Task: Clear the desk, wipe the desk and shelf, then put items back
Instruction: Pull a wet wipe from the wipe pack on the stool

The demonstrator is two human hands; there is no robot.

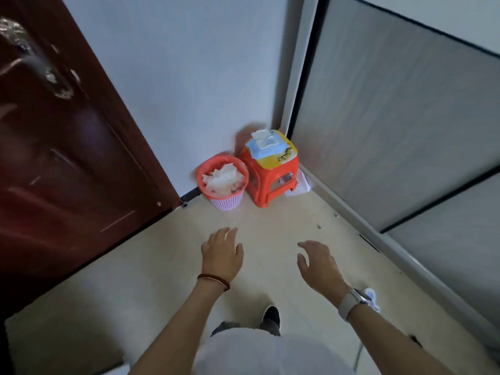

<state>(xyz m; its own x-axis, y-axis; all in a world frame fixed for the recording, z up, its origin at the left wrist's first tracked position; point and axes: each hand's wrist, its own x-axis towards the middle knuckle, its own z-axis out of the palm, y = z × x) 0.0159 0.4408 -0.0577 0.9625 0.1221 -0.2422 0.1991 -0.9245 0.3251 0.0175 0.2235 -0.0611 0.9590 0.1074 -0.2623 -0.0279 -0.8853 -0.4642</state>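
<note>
A blue pack of wet wipes with its white lid flipped open lies on a small orange plastic stool in the room's corner. Beside the stool on its left stands a bin with an orange rim and a pink mesh body, filled with crumpled white wipes. My left hand and my right hand are stretched out over the floor, short of the stool and bin. Both are empty with fingers relaxed. The desk and shelf are out of view.
A dark red door with a metal handle stands open on the left. A grey partition runs along the right. White paper lies on the floor behind the stool. My shoe is on the beige floor.
</note>
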